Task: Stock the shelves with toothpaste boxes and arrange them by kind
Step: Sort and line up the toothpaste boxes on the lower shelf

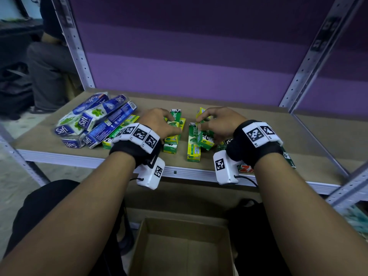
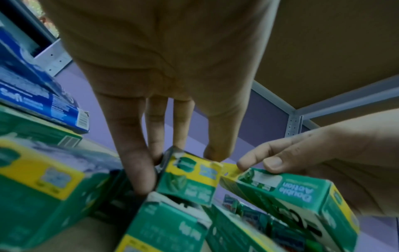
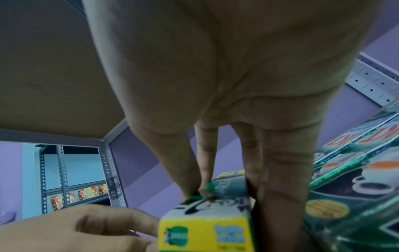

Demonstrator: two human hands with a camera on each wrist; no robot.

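Cardboard box point(image 1: 179, 246) below shelf point(image 1: 258, 120): nothing in it. L hand point(image 1: 159, 122) & R hand point(image 1: 219, 122) each grip a Darlie box point(image 1: 172, 136) point(image 1: 205, 136) near front edge; Safi boxes point(image 1: 93, 120) piled left.

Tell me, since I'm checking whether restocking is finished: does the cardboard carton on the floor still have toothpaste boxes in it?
No: in the head view the cardboard carton below the shelf shows only its bare inside.

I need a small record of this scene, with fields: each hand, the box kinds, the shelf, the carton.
left hand: grips a green Darlie box
right hand: grips another Darlie box
blue Safi boxes: heaped at shelf left
shelf: brown board, boxes lying mixed
cardboard carton: open, below the shelf; no boxes visible inside
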